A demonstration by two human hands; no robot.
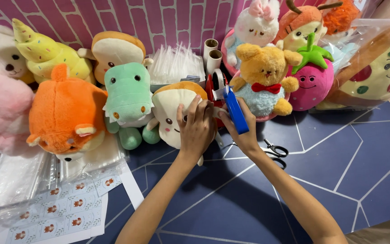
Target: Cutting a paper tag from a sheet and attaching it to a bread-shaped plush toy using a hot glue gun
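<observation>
My left hand lies flat against a toast-shaped plush toy with a smiling face, fingers pointing up toward the tape. My right hand grips the blue handle of a red tape dispenser that stands just behind the toast plush. Both hands meet over the dark blue patterned mat, close to the row of stuffed toys.
Plush toys line the pink brick wall: orange fox, green crocodile, yellow bear, pink strawberry. Black scissors lie right of my wrist. Clear bags and sticker sheets sit at the lower left. Cardboard tubes stand behind.
</observation>
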